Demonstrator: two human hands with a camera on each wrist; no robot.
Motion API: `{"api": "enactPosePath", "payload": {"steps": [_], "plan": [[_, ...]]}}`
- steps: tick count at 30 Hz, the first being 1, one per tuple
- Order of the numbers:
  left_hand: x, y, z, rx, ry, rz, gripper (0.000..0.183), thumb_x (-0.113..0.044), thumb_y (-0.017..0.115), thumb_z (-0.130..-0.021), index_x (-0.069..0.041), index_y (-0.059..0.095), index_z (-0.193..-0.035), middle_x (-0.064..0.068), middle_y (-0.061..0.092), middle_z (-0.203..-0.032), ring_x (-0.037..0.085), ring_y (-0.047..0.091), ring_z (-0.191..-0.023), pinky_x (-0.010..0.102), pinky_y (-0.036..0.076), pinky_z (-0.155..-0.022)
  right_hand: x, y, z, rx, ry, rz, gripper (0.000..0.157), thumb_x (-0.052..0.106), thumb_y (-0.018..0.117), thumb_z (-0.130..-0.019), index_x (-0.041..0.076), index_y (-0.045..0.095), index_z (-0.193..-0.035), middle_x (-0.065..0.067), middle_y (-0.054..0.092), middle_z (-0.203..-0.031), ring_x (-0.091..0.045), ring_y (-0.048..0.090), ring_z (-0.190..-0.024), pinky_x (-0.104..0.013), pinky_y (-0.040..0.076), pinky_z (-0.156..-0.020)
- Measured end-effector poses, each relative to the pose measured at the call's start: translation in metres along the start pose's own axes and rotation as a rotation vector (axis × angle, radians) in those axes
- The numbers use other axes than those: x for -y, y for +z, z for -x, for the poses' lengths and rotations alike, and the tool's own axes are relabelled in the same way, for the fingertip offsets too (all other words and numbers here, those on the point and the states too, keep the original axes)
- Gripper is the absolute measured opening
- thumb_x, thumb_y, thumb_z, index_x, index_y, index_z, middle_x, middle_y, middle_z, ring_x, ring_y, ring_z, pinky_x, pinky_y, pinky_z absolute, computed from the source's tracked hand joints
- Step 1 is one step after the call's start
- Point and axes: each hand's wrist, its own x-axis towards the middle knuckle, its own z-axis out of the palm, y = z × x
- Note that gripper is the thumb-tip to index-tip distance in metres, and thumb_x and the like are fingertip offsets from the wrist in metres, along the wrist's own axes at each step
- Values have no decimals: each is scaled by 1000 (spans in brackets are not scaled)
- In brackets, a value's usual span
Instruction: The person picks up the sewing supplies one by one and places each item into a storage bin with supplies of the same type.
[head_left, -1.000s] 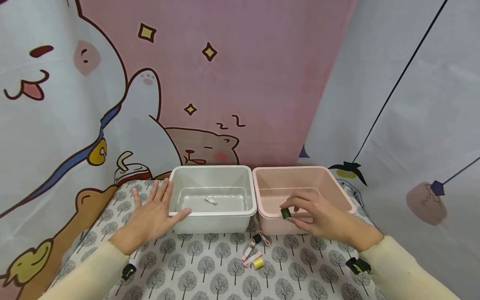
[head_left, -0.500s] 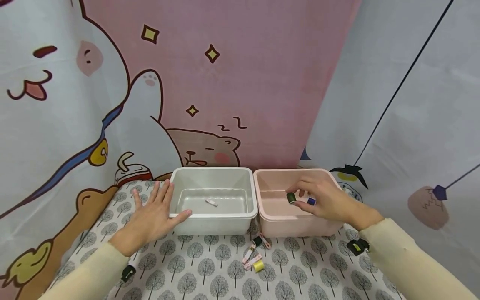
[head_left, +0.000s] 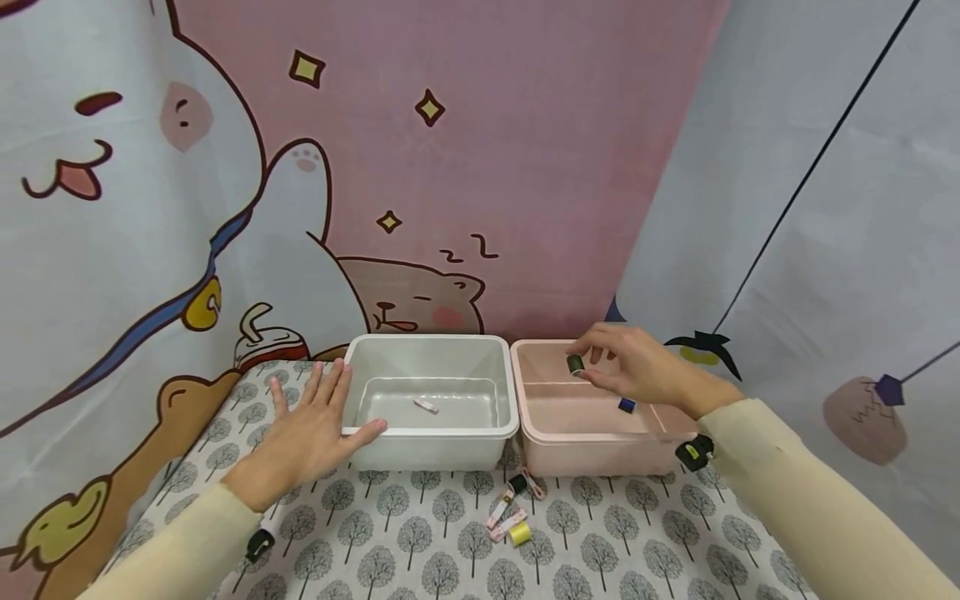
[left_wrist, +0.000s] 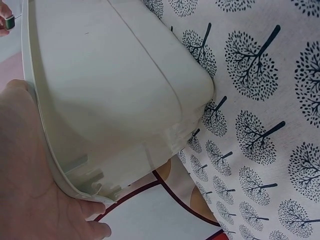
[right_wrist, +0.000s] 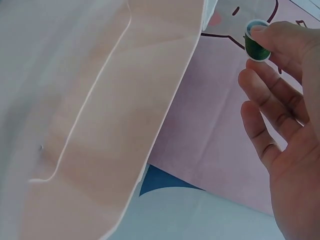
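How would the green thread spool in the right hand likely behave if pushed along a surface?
The green thread spool would probably roll on its side, being round-barrelled. It's probably light: it's small beside the right hand pinching it. It's likely stiff: no dent shows under that pinch.

Ahead of me, a pink backdrop (head_left: 555, 167) fills the far side, printed with yellow stars (head_left: 307, 69) and a sleeping bear (head_left: 416, 292). On my left I see a big white cartoon animal (head_left: 120, 242) with a yellow bell (head_left: 201, 305). Pale, lightly creased fabric (head_left: 862, 250) covers my right. Nearest me spreads a white cloth (head_left: 408, 575) patterned with grey trees, under soft, even light.
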Motion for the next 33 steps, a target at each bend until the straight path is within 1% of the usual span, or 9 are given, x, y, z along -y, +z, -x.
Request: {"api": "enactPosePath", "payload": {"steps": [4, 9, 13, 18, 21, 24, 28, 30, 33], "plan": [[0, 2, -1, -2, 1, 1, 120, -89, 44, -109, -1, 18, -185, 20, 10, -196, 53, 6, -183, 94, -20, -129, -6, 3, -8, 20, 50, -9, 31, 3, 89, -99, 11, 84, -128, -3, 85, -121, -16, 76, -96, -37, 66, -80], [1, 3, -1, -3, 0, -1, 119, -89, 45, -110, -1, 18, -185, 20, 11, -196, 53, 7, -182, 94, -19, -129, -13, 8, -20, 79, 124, -6, 29, 9, 86, -104, 15, 84, -132, -1, 84, -121, -17, 76, -101, -46, 68, -86], [1, 4, -1, 0, -2, 1, 119, -88, 45, -110, -1, 18, -185, 20, 12, -196, 53, 7, -182, 94, -19, -129, -17, 13, -29, 107, 161, -16, 28, 12, 86, -105, 14, 84, -133, -2, 84, -118, -19, 76, -103, -52, 69, -89], [0, 5, 0, 0, -3, 3, 119, -88, 46, -110, -1, 18, -185, 20, 12, -196, 53, 8, -182, 94, -20, -129, -23, 18, -33, 120, 183, -31, 29, 11, 85, -104, 11, 84, -133, -3, 83, -116, -21, 78, -104, -42, 67, -84], [0, 5, 0, 2, -2, 3, 119, -89, 45, -110, -1, 18, -185, 20, 11, -196, 53, 7, -182, 93, -21, -129, -25, 20, -34, 125, 195, -55, 30, 9, 84, -104, 7, 83, -134, -5, 84, -116, -25, 79, -104, -45, 69, -85], [0, 5, 0, 4, 0, -2, 120, -90, 42, -109, -1, 17, -185, 20, 11, -196, 53, 7, -182, 94, -21, -128, -25, 21, -34, 131, 220, -50, 38, 14, 87, -104, 5, 80, -141, -11, 84, -130, -33, 81, -116, -55, 69, -99], [0, 3, -1, 8, 1, -11, 121, -92, 40, -109, -1, 16, -186, 20, 10, -196, 53, 6, -182, 94, -20, -128, -22, 20, -32, 152, 273, 11, 60, 26, 91, -103, 8, 71, -157, -16, 75, -157, -42, 71, -146, -66, 58, -123], [-1, 2, -1, 10, 0, -12, 121, -91, 41, -109, -1, 16, -186, 20, 10, -196, 53, 6, -182, 94, -20, -128, -20, 18, -31, 157, 285, 42, 65, 29, 91, -103, 10, 69, -161, -16, 71, -163, -43, 66, -153, -67, 54, -128], [-1, 1, -1, 10, -2, -10, 120, -89, 43, -110, -1, 16, -186, 20, 9, -196, 53, 6, -182, 94, -21, -128, -16, 17, -29, 146, 286, 50, 63, 29, 92, -103, 11, 71, -160, -16, 70, -163, -44, 66, -152, -68, 54, -127]]}}
